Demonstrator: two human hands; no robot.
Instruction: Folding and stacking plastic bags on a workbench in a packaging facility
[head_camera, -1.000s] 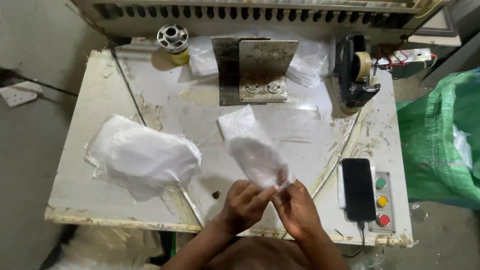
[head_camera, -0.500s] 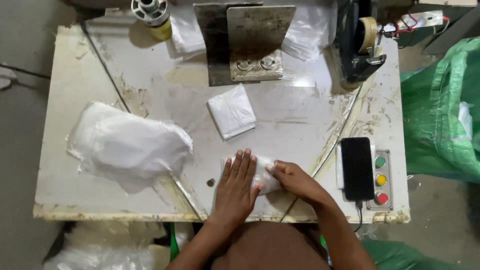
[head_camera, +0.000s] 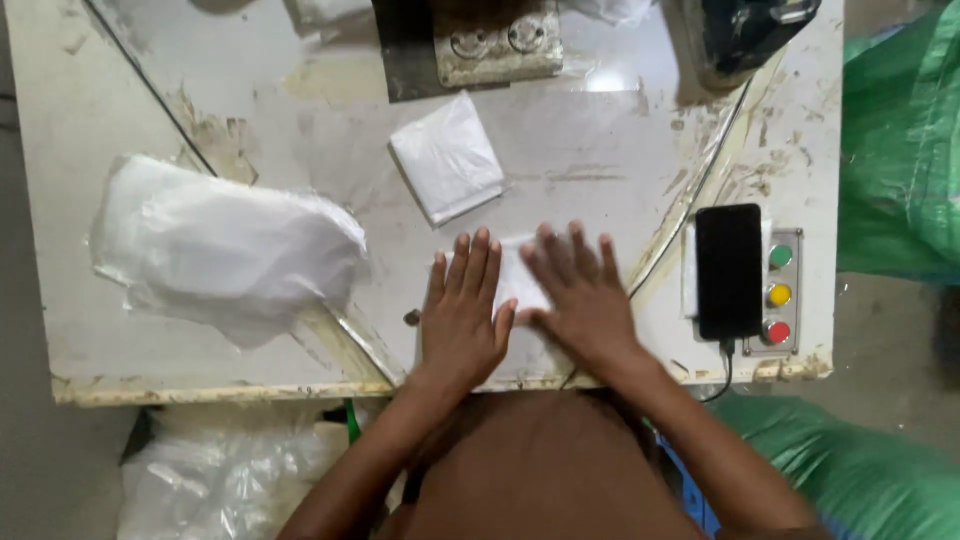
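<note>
Both hands flat, fingers spread: left hand (head_camera: 462, 320) and right hand (head_camera: 580, 300) press small white packet (head_camera: 518, 282) against worktop (head_camera: 620, 150), near front edge, pinning it. Folded packet (head_camera: 447, 158) set apart behind.

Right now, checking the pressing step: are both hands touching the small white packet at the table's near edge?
Touching. The head view shows the left hand and right hand flat on the white packet.

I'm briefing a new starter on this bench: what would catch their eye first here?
Both hands, the left hand and the right hand, press flat, fingers spread, on a small white folded piece near the front edge of the worn white table. A second folded white square lies just beyond them, and a big crumpled heap of clear plastic bags sits to the left.
</note>
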